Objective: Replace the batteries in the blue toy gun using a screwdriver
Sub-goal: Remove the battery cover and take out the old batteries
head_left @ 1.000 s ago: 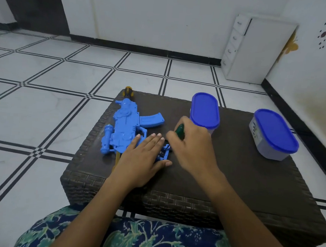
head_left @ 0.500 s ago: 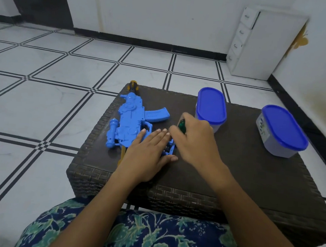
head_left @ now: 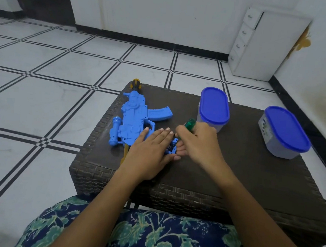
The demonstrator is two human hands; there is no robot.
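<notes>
On table (head_left: 252,169), toy gun (head_left: 133,119) under left fingers (head_left: 157,137), screwdriver (head_left: 189,124) in right fingers (head_left: 185,132)

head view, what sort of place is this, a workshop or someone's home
Probably a room in a home, not a workshop: a white tiled floor, a low dark woven table, a small white drawer unit in the corner and decals on the wall.

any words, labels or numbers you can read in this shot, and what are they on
Nothing here reads clearly.
Label on the side of the far-right blue-lidded container: dark print, too blurred to read.
Blue toy gun: moulded relief only, no legible lettering.
Green screwdriver: no print visible.
</notes>
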